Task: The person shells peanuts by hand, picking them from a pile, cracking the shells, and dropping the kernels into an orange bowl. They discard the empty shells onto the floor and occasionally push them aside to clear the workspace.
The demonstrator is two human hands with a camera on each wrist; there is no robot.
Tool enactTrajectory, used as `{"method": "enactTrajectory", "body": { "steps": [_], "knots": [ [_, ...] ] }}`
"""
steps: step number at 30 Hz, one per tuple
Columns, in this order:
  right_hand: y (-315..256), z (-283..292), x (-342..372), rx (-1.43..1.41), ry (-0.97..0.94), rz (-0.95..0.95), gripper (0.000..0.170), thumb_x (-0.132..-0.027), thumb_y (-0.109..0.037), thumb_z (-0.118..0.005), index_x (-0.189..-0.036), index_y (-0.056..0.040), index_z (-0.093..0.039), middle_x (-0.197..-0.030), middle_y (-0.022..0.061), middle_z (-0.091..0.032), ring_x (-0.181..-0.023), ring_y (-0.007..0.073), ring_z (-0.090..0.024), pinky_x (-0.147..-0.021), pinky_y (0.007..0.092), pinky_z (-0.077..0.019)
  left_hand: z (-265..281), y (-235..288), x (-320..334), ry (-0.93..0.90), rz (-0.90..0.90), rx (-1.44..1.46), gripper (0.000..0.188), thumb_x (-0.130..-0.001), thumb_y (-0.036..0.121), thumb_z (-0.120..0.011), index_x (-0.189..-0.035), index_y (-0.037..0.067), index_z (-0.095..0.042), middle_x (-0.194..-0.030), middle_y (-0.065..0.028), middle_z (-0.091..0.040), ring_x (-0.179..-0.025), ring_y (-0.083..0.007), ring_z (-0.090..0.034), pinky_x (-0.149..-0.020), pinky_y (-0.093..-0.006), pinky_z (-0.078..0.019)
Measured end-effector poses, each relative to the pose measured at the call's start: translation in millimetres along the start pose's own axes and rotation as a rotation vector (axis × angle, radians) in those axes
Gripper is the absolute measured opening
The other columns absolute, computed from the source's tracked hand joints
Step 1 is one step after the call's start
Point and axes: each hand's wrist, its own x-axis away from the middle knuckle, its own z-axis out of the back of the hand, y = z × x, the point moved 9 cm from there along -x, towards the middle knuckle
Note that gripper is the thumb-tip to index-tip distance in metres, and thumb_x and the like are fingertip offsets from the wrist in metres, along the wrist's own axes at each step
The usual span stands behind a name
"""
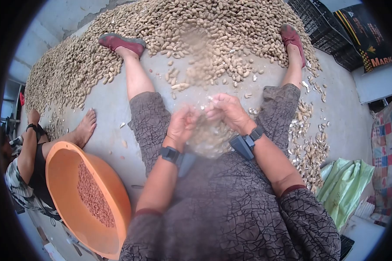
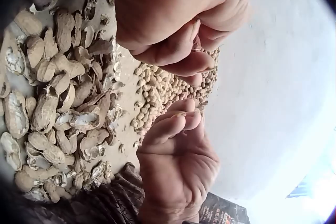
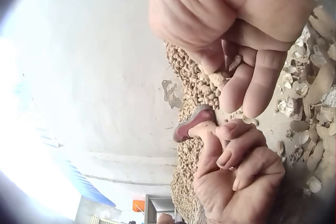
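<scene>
Both hands are raised close together above the lap in the head view. My left hand [image 1: 184,124] is blurred there; its fingers are curled in the left wrist view [image 2: 181,24], and nothing is clearly seen in its grip. Opposite it, my right hand [image 1: 228,114] bends its fingers round a small reddish-brown peanut piece [image 3: 234,63], with the thumb against it in the right wrist view. Peanut shells [image 2: 46,109], many split, lie below the hands. Beyond the hands, a large heap of unshelled peanuts [image 1: 178,26] spreads over the floor.
An orange basin [image 1: 59,174] with reddish kernels [image 1: 93,195] stands at left, beside another person's bare foot [image 1: 86,127]. Outstretched legs end in red shoes [image 1: 122,43] at the heap. Black crates [image 1: 322,32] stand at upper right; a green sack [image 1: 344,187] lies at lower right.
</scene>
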Motion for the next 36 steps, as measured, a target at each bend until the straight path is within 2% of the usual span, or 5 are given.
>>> {"method": "enactTrajectory", "body": {
  "steps": [4, 11, 22, 32, 36],
  "knots": [
    [0.6, -2.6, -2.4, -0.001, -0.026, 0.035, 0.015, -0.088, -0.010, -0.056, -0.100, -0.0007, -0.058, -0.092, 0.0086, -0.064, -0.086, 0.0141, -0.063, -0.081, 0.0303, -0.0522, -4.3, -10.6, 2.8, 0.035, 0.074, -0.289, 0.024, -0.094, 0.022, -0.051, -0.090, 0.000, -0.057, -0.077, -0.0057, -0.059, -0.054, -0.0047, -0.047, -0.038, -0.0134, -0.0312],
    [5.0, -12.1, -0.1, 0.099, -0.017, 0.041, 0.021, -0.086, -0.014, -0.060, -0.102, -0.0011, -0.061, -0.096, 0.0049, -0.064, -0.089, 0.0123, -0.060, -0.083, 0.0265, -0.0473, -19.3, -16.2, 7.1, -0.020, 0.110, -0.212, 0.019, -0.093, 0.018, -0.053, -0.095, -0.001, -0.057, -0.076, -0.0030, -0.057, -0.053, -0.0025, -0.044, -0.040, -0.0129, -0.0313],
    [-10.5, -8.1, -2.4, 0.687, 0.072, 0.267, 0.015, -0.083, -0.016, -0.063, -0.085, -0.0018, -0.064, -0.077, 0.0003, -0.062, -0.069, 0.0058, -0.055, -0.061, 0.0213, -0.0473, -17.2, -14.7, 4.8, -0.087, 0.080, -0.408, 0.017, -0.094, 0.018, -0.053, -0.096, 0.001, -0.054, -0.074, -0.0013, -0.055, -0.051, -0.0018, -0.043, -0.041, -0.0128, -0.0312],
    [-6.2, -5.0, -2.9, 0.729, 0.121, 0.256, 0.016, -0.084, -0.018, -0.062, -0.081, -0.0020, -0.062, -0.072, -0.0010, -0.060, -0.064, 0.0046, -0.052, -0.057, 0.0215, -0.0449, -24.1, -14.6, 10.1, -0.023, 0.103, -0.488, 0.017, -0.095, 0.020, -0.051, -0.096, 0.004, -0.054, -0.074, -0.0002, -0.055, -0.050, -0.0019, -0.040, -0.041, -0.0135, -0.0294],
    [-14.7, -8.9, -0.1, 0.637, 0.130, 0.355, 0.021, -0.081, -0.018, -0.064, -0.078, 0.0020, -0.061, -0.062, 0.0063, -0.059, -0.056, 0.0114, -0.051, -0.052, 0.0288, -0.0426, -33.1, -11.9, 11.8, -0.097, 0.055, -0.475, 0.017, -0.095, 0.022, -0.050, -0.092, 0.005, -0.054, -0.073, 0.0009, -0.053, -0.049, -0.0015, -0.038, -0.042, -0.0140, -0.0292]
  ]
}}
